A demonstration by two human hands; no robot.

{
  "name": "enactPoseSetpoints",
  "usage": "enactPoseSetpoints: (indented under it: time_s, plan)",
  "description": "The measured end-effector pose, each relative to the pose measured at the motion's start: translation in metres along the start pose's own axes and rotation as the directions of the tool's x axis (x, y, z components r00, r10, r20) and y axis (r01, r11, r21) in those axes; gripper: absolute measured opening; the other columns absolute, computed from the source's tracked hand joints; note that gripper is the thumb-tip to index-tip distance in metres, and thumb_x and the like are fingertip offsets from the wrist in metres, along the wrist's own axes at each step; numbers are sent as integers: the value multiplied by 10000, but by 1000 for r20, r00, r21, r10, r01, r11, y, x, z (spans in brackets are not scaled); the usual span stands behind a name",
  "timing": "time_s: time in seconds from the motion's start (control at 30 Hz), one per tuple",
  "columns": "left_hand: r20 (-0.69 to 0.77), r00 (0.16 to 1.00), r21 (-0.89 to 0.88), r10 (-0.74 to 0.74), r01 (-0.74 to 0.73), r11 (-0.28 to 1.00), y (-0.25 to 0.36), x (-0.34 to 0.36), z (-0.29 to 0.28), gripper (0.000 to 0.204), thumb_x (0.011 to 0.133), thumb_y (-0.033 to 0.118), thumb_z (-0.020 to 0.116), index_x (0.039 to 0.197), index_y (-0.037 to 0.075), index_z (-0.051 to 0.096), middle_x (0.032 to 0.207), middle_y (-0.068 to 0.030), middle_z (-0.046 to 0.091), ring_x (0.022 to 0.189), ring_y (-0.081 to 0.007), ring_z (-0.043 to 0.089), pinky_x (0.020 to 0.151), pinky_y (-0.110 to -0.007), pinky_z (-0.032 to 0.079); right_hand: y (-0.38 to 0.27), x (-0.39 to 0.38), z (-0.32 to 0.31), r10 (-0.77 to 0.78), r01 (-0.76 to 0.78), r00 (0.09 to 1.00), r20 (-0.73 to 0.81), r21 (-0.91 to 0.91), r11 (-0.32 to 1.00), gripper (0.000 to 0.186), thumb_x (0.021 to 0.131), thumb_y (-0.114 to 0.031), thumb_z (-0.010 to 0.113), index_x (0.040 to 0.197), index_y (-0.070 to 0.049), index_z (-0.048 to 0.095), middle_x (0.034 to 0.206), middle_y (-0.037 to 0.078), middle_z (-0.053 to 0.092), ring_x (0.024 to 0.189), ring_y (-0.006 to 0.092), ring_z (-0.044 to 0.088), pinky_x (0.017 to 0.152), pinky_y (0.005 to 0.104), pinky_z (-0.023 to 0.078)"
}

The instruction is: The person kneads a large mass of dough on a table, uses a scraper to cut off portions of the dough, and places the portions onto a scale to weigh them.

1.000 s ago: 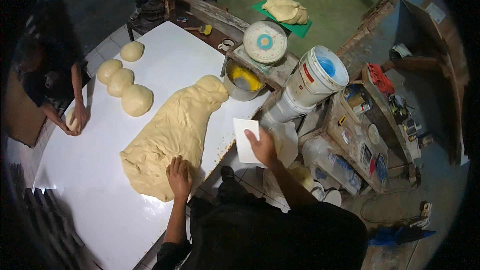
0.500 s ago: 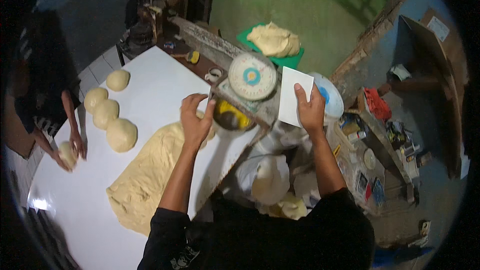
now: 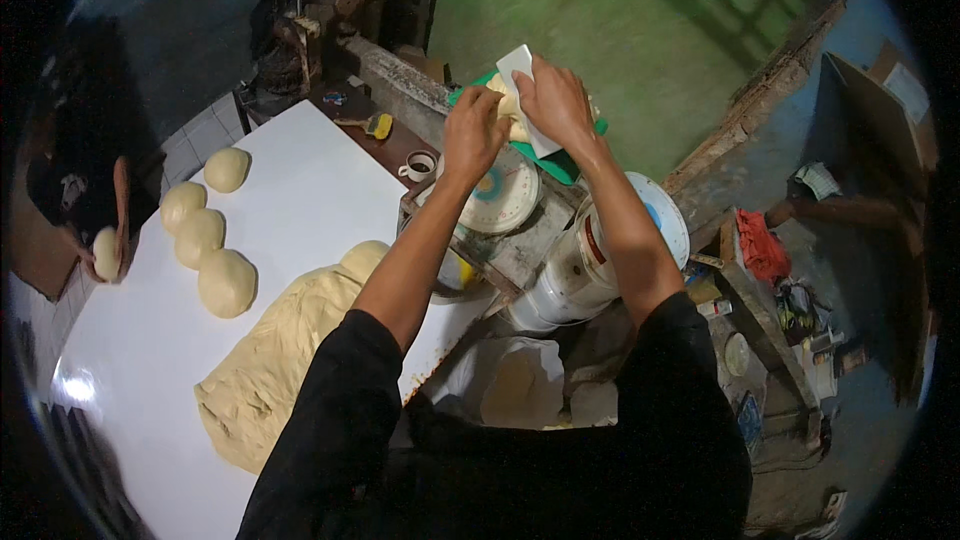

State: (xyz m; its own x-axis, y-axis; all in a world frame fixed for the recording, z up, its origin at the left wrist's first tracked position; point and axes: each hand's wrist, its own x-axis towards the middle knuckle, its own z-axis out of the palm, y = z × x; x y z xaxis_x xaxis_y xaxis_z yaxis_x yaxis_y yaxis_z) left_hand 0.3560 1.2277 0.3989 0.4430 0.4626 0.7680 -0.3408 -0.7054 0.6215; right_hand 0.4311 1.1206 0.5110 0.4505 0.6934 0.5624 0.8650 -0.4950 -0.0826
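Note:
My right hand [image 3: 557, 105] grips a flat white dough scraper [image 3: 517, 65], tilted and pressed against the lump of dough [image 3: 514, 128] on a green tray [image 3: 560, 170]. My left hand [image 3: 474, 137] is at the near left side of that lump, its fingers bent round the dough's edge; their tips are partly hidden. Below my hands is a dial scale [image 3: 505, 198], its round face partly covered by my left forearm. A large flattened mass of dough [image 3: 265, 365] lies on the white table [image 3: 330, 170] to my left, beside several round dough balls [image 3: 227, 283].
Across the table at the left, a co-worker's hands hold a dough ball [image 3: 106, 254]. A cup of dark liquid [image 3: 418, 165] and a yellow brush [image 3: 379, 126] stand beyond the table edge. White buckets [image 3: 570, 275] are below my right forearm; a cluttered wooden shelf [image 3: 765, 325] is farther right.
Both hands have moved forward, from beside the scale to the dough on the green tray. The scraper has turned from face-up to tilted against the lump. The co-worker's hands have shifted away.

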Motion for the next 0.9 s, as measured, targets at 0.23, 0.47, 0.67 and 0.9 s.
enactPoseSetpoints:
  time_s: [0.23,0.47,0.67,0.9]
  plan:
    - [-124,979,-129,-159,143,981,-8,-2,-3,238,747,23,770,977,-29,738,890,-161,717,806,-303,715,763,-371,547,14,47,28,-120,113,969,215,45,993,384,907,-303,648,968,76,670,948,338,677,923,505,659,844,561,515]
    - [151,877,-546,-457,459,701,-25,-2,-12,204,804,-32,741,1007,-43,720,948,-89,726,856,-186,705,768,-324,562,20,73,59,-155,120,888,433,109,987,478,852,-338,644,1018,108,683,1027,331,679,980,477,670,891,522,518]
    - [196,829,-964,-524,260,51,-5,-7,-43,248,904,-101,624,1145,-40,621,1079,-126,681,969,-205,677,888,-335,568,6,76,58,-229,252,907,354,-18,968,417,891,-316,649,1002,85,677,977,326,685,954,488,667,863,519,518]
    - [-508,793,-430,-337,106,897,23,-102,-267,219,963,-3,632,1178,-34,609,1122,-59,632,1002,-142,607,906,-295,496,-23,-17,-14,181,-169,961,-207,76,983,385,975,-348,609,934,28,678,942,265,717,887,407,718,786,509,543]
